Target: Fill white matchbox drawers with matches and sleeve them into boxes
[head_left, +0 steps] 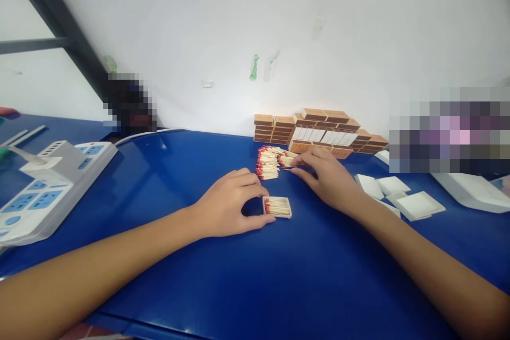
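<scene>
A small white matchbox tray [283,214], partly filled with red-headed matches, rests on the blue table. My left hand [233,203] grips its left end between thumb and fingers. Farther back lies a loose pile of matches [268,163], heads mostly to the left. Beside it, my right hand [329,176] has thumb and forefinger closed around the ends of a smaller bunch of matches [286,160]. How many matches sit between those fingertips is hard to make out.
Stacked brown matchboxes [263,128] stand along the wall, some with white trays [324,136] showing. Several empty white trays [420,204] lie at the right. A large power strip [90,172] with a plugged-in adapter occupies the left side of the blue table [167,175].
</scene>
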Demonstrator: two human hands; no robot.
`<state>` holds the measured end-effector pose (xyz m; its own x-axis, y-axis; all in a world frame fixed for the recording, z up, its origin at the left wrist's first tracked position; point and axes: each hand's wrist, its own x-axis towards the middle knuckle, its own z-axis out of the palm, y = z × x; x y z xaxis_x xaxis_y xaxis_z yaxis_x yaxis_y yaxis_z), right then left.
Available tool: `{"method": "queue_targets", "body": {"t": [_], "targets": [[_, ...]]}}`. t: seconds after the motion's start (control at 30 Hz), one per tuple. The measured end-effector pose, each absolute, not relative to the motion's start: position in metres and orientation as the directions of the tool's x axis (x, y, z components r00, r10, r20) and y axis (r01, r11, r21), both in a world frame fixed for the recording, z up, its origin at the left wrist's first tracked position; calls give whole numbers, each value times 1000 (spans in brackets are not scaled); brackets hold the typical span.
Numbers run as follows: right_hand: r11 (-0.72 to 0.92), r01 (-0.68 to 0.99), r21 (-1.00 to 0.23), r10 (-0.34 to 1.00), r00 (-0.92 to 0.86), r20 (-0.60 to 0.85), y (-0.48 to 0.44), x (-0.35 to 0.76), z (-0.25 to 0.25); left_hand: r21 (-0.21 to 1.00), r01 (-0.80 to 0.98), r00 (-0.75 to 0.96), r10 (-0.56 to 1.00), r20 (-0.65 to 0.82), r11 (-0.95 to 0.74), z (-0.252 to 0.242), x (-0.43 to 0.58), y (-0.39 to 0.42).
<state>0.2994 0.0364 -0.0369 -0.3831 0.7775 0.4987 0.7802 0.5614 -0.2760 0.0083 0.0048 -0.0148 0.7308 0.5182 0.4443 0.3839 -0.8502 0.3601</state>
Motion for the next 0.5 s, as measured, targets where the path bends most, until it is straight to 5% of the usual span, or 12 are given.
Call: {"method": "queue_targets", "body": {"t": [0.5], "targets": [[537, 777, -329, 806, -358, 471, 41, 300, -39, 361, 388, 736, 521, 433, -848, -14, 8, 6]]}}
